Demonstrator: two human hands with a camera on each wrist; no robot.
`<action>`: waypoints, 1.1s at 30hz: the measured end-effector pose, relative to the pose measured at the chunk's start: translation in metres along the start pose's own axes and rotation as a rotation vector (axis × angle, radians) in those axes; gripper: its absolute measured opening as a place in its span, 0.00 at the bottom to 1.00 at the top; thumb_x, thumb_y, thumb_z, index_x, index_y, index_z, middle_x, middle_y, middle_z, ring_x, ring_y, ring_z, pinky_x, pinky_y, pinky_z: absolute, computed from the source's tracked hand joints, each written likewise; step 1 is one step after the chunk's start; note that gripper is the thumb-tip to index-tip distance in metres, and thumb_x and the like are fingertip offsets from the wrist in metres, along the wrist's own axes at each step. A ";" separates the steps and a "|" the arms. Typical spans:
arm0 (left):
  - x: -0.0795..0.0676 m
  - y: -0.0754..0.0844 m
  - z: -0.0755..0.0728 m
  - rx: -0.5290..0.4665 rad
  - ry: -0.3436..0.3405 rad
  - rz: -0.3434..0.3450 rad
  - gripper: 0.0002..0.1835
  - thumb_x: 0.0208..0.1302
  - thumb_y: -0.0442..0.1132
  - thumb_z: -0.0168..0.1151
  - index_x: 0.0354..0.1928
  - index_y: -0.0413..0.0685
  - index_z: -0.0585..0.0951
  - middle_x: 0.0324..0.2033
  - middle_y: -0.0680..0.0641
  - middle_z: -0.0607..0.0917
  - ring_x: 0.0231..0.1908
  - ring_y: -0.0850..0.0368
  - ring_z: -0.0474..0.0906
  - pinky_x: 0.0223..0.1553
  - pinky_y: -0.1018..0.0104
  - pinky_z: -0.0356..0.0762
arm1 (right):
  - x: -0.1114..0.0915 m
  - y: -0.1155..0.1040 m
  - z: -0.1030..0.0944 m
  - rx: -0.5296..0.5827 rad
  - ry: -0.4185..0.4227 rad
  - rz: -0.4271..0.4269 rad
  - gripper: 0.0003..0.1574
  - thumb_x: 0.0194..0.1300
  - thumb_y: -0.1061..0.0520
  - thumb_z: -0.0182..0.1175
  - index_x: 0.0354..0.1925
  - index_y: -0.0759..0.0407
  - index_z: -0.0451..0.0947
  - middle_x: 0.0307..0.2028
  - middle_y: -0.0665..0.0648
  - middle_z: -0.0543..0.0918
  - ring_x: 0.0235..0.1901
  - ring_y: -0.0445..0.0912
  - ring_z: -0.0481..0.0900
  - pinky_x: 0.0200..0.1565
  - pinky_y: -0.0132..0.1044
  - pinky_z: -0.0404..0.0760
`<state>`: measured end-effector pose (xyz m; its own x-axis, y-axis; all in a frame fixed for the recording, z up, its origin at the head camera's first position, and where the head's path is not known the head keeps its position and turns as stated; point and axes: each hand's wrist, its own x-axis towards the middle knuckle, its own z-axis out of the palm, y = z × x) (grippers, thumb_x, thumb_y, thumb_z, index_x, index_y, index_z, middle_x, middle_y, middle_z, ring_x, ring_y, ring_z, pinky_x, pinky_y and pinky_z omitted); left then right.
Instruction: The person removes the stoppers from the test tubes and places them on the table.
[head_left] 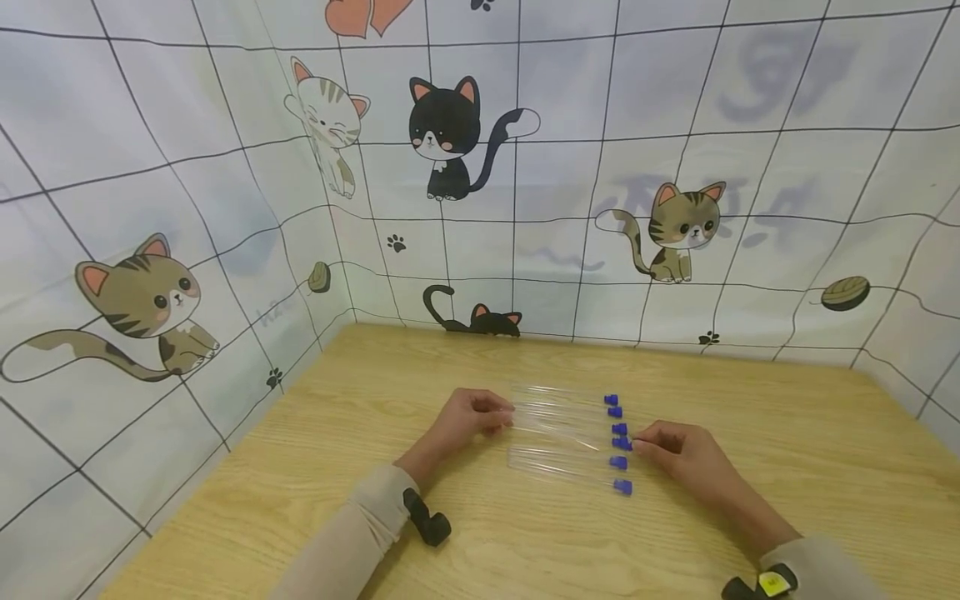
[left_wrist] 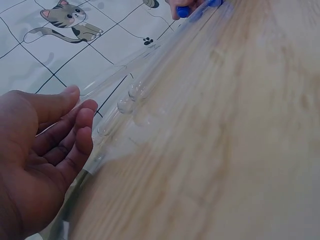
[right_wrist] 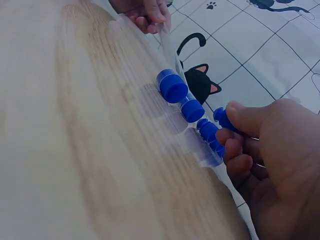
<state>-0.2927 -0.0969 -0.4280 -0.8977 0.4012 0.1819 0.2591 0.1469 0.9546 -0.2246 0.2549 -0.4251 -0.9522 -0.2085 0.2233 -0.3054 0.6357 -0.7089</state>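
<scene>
Several clear tubes with blue caps lie side by side on the wooden table [head_left: 495, 542], their caps towards the right. At its rounded end, my left hand [head_left: 470, 414] pinches one clear tube [left_wrist: 111, 81] between thumb and fingertips. My right hand [head_left: 686, 454] pinches that tube's blue cap [right_wrist: 222, 118] at the other end. In the left wrist view, the held tube is raised above the neighbouring tubes [left_wrist: 136, 90]. Close beside my right fingertips, other blue caps [right_wrist: 192, 108] line up in the right wrist view.
A white curtain [head_left: 555, 175] with a black grid and cartoon cats hangs behind the table and along its left side. Black straps with mounts sit on both wrists, the left mount [head_left: 427, 521] close over the tabletop.
</scene>
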 end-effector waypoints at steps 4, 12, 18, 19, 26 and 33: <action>0.000 0.001 0.002 0.014 -0.006 -0.019 0.12 0.61 0.36 0.67 0.43 0.36 0.84 0.29 0.42 0.86 0.24 0.57 0.77 0.30 0.66 0.78 | -0.001 0.002 0.001 -0.004 -0.009 -0.030 0.12 0.67 0.45 0.59 0.40 0.48 0.84 0.39 0.44 0.84 0.45 0.42 0.80 0.45 0.33 0.76; -0.001 -0.002 0.003 0.110 -0.034 0.011 0.12 0.62 0.36 0.65 0.46 0.38 0.83 0.29 0.40 0.83 0.25 0.55 0.76 0.26 0.66 0.74 | -0.003 0.003 0.003 0.067 -0.043 -0.070 0.10 0.66 0.47 0.61 0.41 0.49 0.83 0.36 0.47 0.84 0.31 0.40 0.79 0.30 0.35 0.78; -0.001 -0.004 0.004 0.184 -0.036 0.008 0.09 0.61 0.39 0.67 0.41 0.45 0.83 0.26 0.49 0.82 0.25 0.57 0.76 0.26 0.66 0.75 | -0.002 0.005 0.005 0.082 -0.068 -0.071 0.09 0.65 0.49 0.63 0.41 0.51 0.82 0.36 0.50 0.83 0.30 0.42 0.78 0.24 0.35 0.76; -0.001 -0.005 0.004 0.190 -0.039 0.010 0.08 0.61 0.39 0.67 0.40 0.47 0.83 0.26 0.49 0.82 0.25 0.57 0.76 0.26 0.66 0.75 | -0.002 0.006 0.005 0.073 -0.071 -0.072 0.09 0.64 0.49 0.63 0.41 0.51 0.81 0.36 0.49 0.83 0.31 0.42 0.78 0.25 0.35 0.76; -0.002 -0.005 0.006 0.287 -0.049 0.032 0.04 0.59 0.42 0.69 0.35 0.53 0.85 0.28 0.55 0.83 0.25 0.60 0.75 0.25 0.68 0.74 | -0.001 0.007 0.006 0.008 -0.064 -0.107 0.08 0.63 0.47 0.63 0.39 0.46 0.82 0.37 0.43 0.83 0.38 0.40 0.80 0.37 0.33 0.78; -0.004 -0.001 0.009 0.411 -0.032 0.067 0.02 0.57 0.42 0.70 0.33 0.55 0.86 0.27 0.59 0.81 0.30 0.63 0.74 0.33 0.69 0.72 | -0.001 0.009 0.006 -0.011 -0.044 -0.160 0.05 0.62 0.46 0.64 0.37 0.42 0.84 0.36 0.39 0.83 0.42 0.38 0.80 0.44 0.33 0.78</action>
<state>-0.2864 -0.0906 -0.4314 -0.8642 0.4492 0.2265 0.4429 0.4657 0.7661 -0.2266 0.2563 -0.4360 -0.8903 -0.3399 0.3032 -0.4535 0.6001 -0.6589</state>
